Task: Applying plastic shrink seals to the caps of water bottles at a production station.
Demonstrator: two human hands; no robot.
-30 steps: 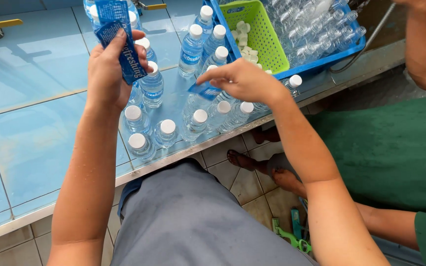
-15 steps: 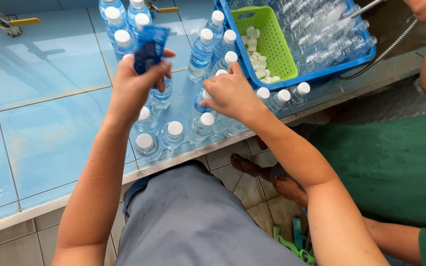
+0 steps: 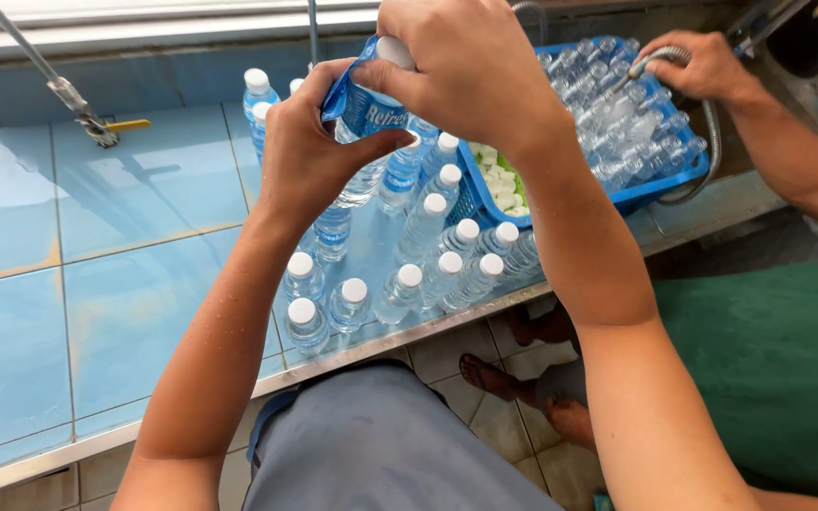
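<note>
So, going left to right: the blue tiled bench [image 3: 97, 284] has a bunch of capped bottles [image 3: 381, 284] standing near its front edge. The left hand [image 3: 310, 156] comes up from below with the forearm nearly vertical, fingers wrapped around a bottle [image 3: 357, 180] held up above the others, thumb pressed against the blue label [image 3: 366, 109] on it. The right hand [image 3: 471, 66] reaches in from the right, wrist bent over the top, fingers pinching the label's upper edge right by the white cap [image 3: 395, 49]. Both hands touch at the bottle. Further right there's a blue crate [image 3: 660, 185] full of empty bottles with a green basket [image 3: 499, 185] of caps beside it, and another person's hand [image 3: 702, 66] gripping a hose [image 3: 712, 142] over the crate.
</note>
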